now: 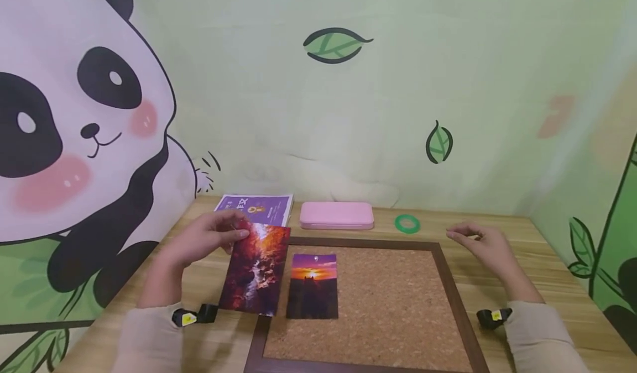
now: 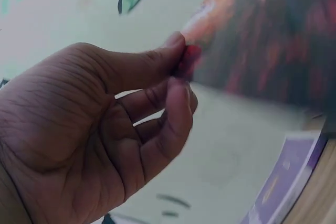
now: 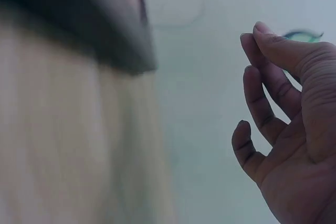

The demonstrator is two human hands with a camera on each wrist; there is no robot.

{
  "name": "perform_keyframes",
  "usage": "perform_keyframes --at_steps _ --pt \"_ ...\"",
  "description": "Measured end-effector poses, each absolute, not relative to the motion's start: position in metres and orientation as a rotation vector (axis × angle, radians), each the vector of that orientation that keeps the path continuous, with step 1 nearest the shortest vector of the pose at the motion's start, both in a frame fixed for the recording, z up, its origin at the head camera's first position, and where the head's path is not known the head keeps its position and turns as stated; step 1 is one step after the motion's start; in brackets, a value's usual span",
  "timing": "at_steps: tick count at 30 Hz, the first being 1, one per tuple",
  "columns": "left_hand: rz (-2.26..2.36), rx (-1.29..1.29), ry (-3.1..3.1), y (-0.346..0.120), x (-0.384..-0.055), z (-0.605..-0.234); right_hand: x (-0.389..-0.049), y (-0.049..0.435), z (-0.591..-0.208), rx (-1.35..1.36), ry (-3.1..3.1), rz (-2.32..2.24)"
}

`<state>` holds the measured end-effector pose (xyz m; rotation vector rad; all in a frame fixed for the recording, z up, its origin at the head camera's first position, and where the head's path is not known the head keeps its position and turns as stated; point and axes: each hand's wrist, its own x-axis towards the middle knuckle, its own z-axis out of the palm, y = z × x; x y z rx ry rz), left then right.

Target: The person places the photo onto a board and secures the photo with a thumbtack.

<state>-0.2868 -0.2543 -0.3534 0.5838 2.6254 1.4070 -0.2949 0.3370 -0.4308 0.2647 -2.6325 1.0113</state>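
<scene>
My left hand (image 1: 211,237) pinches a photo print (image 1: 256,271) of a red and orange stream scene by its upper left corner, thumb in front. The print is tilted over the left edge of a cork board (image 1: 388,301) with a dark brown frame. In the left wrist view the thumb and fingertips of the left hand (image 2: 121,119) grip the print's corner. A smaller sunset photo (image 1: 312,290) lies on the cork with a pin (image 1: 316,258) at its top. Right of the board hovers my right hand (image 1: 485,248), fingers loosely bent, thumb near the index fingertip; nothing shows between them.
Behind the board lie a purple and white booklet (image 1: 269,204), a pink case (image 1: 337,215) and a green ring-shaped roll (image 1: 407,224). The wooden table (image 1: 522,235) ends at a green wall printed with a panda and leaves.
</scene>
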Motion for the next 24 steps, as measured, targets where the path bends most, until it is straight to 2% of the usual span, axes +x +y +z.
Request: perform_keyframes --at_steps 5,14,19,24 --pt "1.483 0.695 2.581 -0.213 -0.289 -0.350 -0.292 0.308 -0.409 0.361 -2.631 1.072" --pt "1.326 0.761 2.635 -0.095 -0.310 -0.371 -0.298 0.225 -0.373 0.570 -2.589 1.194" --pt "1.154 0.783 2.714 -0.050 -0.316 -0.390 -0.305 0.191 -0.380 0.690 -2.610 1.341" --pt "1.111 0.750 2.733 -0.034 -0.318 -0.405 -0.313 0.187 -0.401 0.703 -2.651 1.362"
